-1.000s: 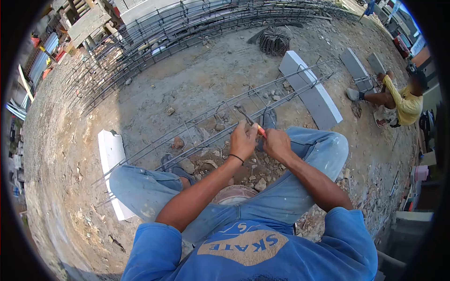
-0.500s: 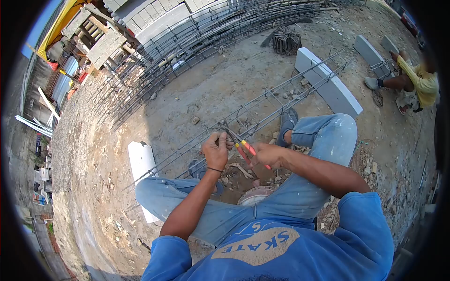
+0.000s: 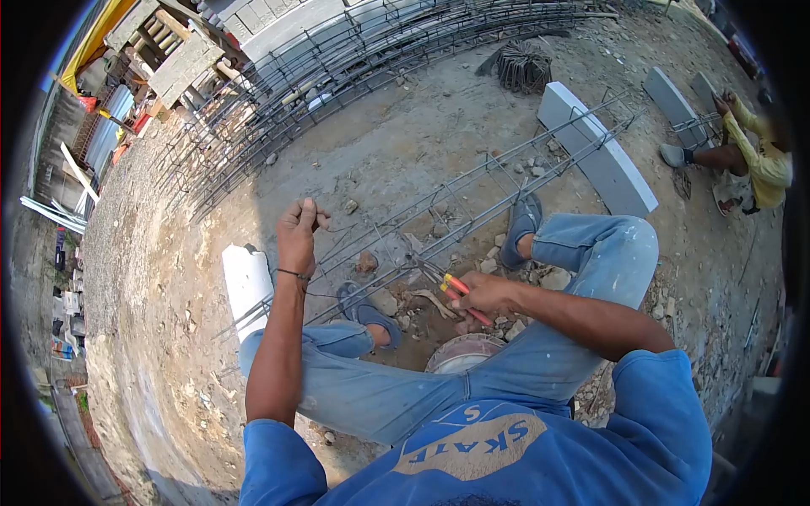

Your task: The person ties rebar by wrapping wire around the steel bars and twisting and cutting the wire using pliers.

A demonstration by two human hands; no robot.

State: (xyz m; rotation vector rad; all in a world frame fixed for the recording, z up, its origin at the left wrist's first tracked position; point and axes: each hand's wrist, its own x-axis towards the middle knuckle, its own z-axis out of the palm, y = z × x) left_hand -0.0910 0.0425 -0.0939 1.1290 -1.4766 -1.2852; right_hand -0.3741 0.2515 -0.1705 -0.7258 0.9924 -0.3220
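While the right hand (image 3: 489, 293) grips one pair of pliers (image 3: 456, 284), tip by the near cage (image 3: 540, 182), the left hand (image 3: 298, 236) is in the air, fingers bunched; whether they pinch anything, I cannot tell. The near cage lies across two blocks (image 3: 609, 173). Two smaller blocks (image 3: 669, 94) stand by one co-worker (image 3: 766, 173); one bundle (image 3: 525, 69) lies beyond.

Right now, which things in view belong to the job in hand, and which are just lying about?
In the job: pliers in the right hand, rebar cage, white block and grey block under it.

Apparently just lying about: stacked cages, dark bundle, loose stones.
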